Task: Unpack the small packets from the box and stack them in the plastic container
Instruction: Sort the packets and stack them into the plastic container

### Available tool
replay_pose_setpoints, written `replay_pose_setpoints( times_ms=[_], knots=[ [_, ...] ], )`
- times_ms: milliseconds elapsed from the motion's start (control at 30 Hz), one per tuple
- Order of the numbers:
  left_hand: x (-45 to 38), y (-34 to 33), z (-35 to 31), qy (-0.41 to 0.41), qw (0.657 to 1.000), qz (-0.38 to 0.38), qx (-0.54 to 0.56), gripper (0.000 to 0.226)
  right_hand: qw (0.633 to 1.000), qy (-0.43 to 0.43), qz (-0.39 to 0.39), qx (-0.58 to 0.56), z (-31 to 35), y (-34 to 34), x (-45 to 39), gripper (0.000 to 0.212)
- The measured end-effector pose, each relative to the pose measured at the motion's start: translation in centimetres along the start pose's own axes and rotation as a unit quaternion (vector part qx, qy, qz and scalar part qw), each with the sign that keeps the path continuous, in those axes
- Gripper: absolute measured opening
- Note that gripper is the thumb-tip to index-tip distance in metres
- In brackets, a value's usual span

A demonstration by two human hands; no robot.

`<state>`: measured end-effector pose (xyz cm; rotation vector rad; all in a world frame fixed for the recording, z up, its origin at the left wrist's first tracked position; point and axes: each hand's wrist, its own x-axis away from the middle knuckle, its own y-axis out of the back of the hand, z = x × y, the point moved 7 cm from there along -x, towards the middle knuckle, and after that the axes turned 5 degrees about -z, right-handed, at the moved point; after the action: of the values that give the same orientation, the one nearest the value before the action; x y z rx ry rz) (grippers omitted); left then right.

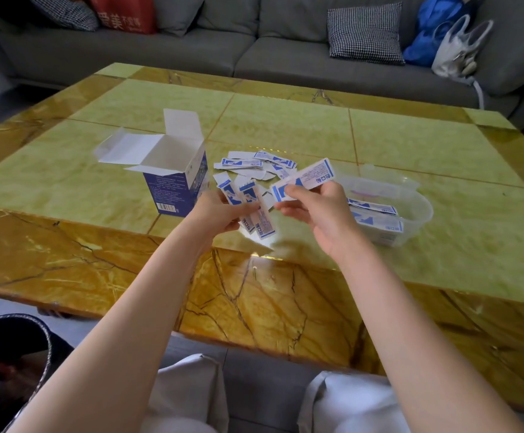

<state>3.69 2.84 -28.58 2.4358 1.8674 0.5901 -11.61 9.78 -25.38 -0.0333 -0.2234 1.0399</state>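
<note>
Blue-and-white packets fill both hands: my left hand [220,210] fingers pinch two packets [256,210], my right hand [320,214] fingers grip one packet [304,179]. More loose packets [257,165] lie on the desk [410,145] between the opened box [173,179] and the plastic container [410,214], which holds several.

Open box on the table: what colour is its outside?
Dark blue box, white inside; head view.

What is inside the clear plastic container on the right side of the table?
The clear plastic container holds a few flat blue-and-white packets lying in a low stack. The right hand covers the container's left part, so the full count cannot be seen.
</note>
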Motion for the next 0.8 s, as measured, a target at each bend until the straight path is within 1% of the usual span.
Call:
replay_pose_setpoints(
  times_ms=[33, 67, 100, 167, 233, 300, 333, 400, 467, 500, 533, 567, 600, 633, 667, 700, 733, 767, 800],
  knots=[
    [0.1, -0.1, -0.1, -0.004, 1.000, 0.001, -0.006, 0.033, 0.999, -0.016, 0.012, -0.046, -0.1, -0.3, 0.2, 0.008],
    [0.1, -0.2, -0.2, -0.006, 1.000, 0.003, -0.009, 0.032, 0.998, -0.016, 0.024, -0.061, -0.2, -0.7, 0.2, 0.009],
    [0.2, -0.4, -0.2, -0.006, 1.000, 0.009, -0.006, 0.027, 0.999, -0.004, 0.029, -0.036, -0.2, -0.9, 0.3, 0.008],
    [0.5, -0.8, -0.5, -0.003, 0.999, 0.032, 0.022, 0.017, 0.997, 0.033, 0.012, 0.066, -0.5, -1.1, 0.2, 0.003],
    [1.0, -1.3, -1.0, -0.008, 0.996, 0.071, 0.053, 0.010, 0.990, 0.051, -0.028, 0.126, -1.1, -0.9, -0.3, 0.015],
    [1.5, -1.6, -1.3, -0.014, 0.993, 0.103, 0.063, 0.008, 0.985, 0.059, -0.066, 0.149, -1.5, -0.6, -0.8, 0.030],
    [1.7, -1.7, -1.4, -0.013, 0.992, 0.108, 0.066, 0.007, 0.981, 0.068, -0.078, 0.167, -1.5, -0.5, -1.0, 0.033],
    [1.8, -1.6, -1.4, -0.006, 0.992, 0.093, 0.084, 0.008, 0.968, 0.093, -0.079, 0.220, -1.3, -0.8, -1.0, 0.032],
    [1.5, -0.9, -1.2, 0.008, 0.994, 0.048, 0.099, 0.011, 0.961, 0.121, -0.059, 0.239, -0.9, -1.1, -0.9, 0.033],
    [1.3, -0.3, -1.3, 0.003, 0.996, 0.019, 0.083, 0.011, 0.960, 0.141, -0.057, 0.235, -0.3, -1.2, -0.6, 0.035],
    [0.9, 0.3, -1.4, -0.014, 0.999, -0.007, 0.044, 0.012, 0.954, 0.176, -0.063, 0.234, 0.6, -1.1, -0.2, 0.037],
    [0.7, 0.8, -1.6, -0.037, 0.999, -0.024, -0.006, 0.012, 0.933, 0.234, -0.073, 0.262, 1.8, -1.1, 0.2, 0.041],
    [0.5, 1.1, -1.8, -0.059, 0.997, -0.029, -0.051, 0.010, 0.892, 0.303, -0.071, 0.327, 2.9, -1.4, 0.8, 0.046],
    [0.5, 1.0, -2.0, -0.077, 0.994, -0.020, -0.078, 0.008, 0.836, 0.355, -0.048, 0.417, 3.3, -2.2, 1.2, 0.049],
    [0.7, 0.7, -2.2, -0.092, 0.992, -0.006, -0.088, 0.007, 0.784, 0.373, -0.010, 0.496, 2.9, -3.1, 1.4, 0.049],
    [0.9, 0.4, -2.4, -0.100, 0.991, 0.008, -0.085, 0.008, 0.756, 0.356, 0.035, 0.548, 1.9, -3.8, 1.4, 0.046],
    [1.0, 0.2, -2.4, -0.102, 0.992, 0.016, -0.075, 0.007, 0.756, 0.316, 0.069, 0.569, 0.7, -4.1, 1.2, 0.041],
    [1.1, 0.1, -2.4, -0.101, 0.993, 0.021, -0.064, 0.004, 0.778, 0.280, 0.087, 0.556, -0.1, -4.1, 1.1, 0.033],
    [1.2, -0.1, -2.4, -0.099, 0.993, 0.026, -0.054, 0.001, 0.813, 0.255, 0.091, 0.516, -0.4, -3.9, 1.0, 0.027]
  ],
)
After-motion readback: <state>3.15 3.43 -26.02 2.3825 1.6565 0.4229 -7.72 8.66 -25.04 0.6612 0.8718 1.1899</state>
